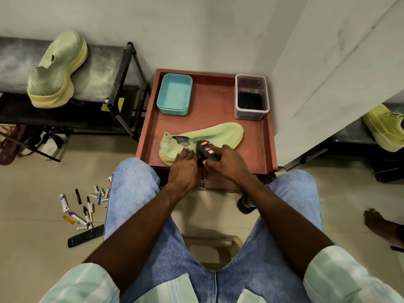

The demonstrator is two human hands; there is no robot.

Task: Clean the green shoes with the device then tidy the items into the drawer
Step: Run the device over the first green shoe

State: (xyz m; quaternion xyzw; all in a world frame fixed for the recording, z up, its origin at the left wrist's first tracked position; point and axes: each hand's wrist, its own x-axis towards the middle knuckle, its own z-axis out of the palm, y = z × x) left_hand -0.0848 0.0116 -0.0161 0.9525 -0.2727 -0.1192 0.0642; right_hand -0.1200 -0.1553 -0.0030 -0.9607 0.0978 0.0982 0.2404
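A green knit shoe [209, 133] lies on its side on the red-brown drawer unit top [209, 101], toe pointing right. My left hand [182, 166] presses down on its heel end with fingers laid over the sole edge. A black device with a red button [206, 149] rests against the shoe's side, and my right hand [225, 161] grips its handle. The second green shoe [58, 69] sits on the black rack's top shelf at the left. The drawer knob [203, 182] shows just below my hands.
A teal tub [175, 94] and a clear tub with a dark item [251, 97] stand at the back of the unit. Pens, tubes and a remote [86, 236] lie on the floor at left. A white wall [328, 84] rises at right, with someone's foot [379, 224] beyond.
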